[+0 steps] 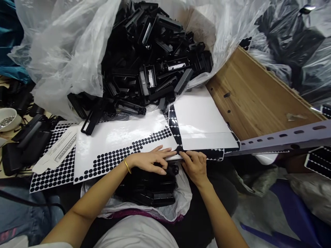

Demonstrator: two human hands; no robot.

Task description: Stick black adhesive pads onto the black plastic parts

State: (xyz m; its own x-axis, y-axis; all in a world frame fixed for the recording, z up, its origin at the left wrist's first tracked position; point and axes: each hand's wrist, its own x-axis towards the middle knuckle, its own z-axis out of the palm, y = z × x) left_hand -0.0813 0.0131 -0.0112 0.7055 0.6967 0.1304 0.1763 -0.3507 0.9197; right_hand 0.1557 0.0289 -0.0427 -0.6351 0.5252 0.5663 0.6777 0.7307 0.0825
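Observation:
My left hand (150, 161), a yellow bangle at its wrist, lies with fingers stretched along the front edge of a white sheet of round black stickers (111, 158). Its thumb is apart from the fingers. Close beside it, my right hand (195, 167) has curled fingers, with the index fingertip at the edge of a sheet of larger black stickers (175, 124). Whatever lies under that fingertip is too small to make out. A plain white sheet (204, 119) covers part of the larger stickers. Below my hands, black plastic parts (155, 193) rest in a white bag (187, 196) on my lap.
Behind the sheets, a heap of black plastic housings (160, 65) spills from a clear plastic bag (69, 51). A wooden panel (256, 93) and perforated metal rail (284, 136) border the right. At left stand a bowl of small metal pieces (9, 119) and more black parts (28, 141).

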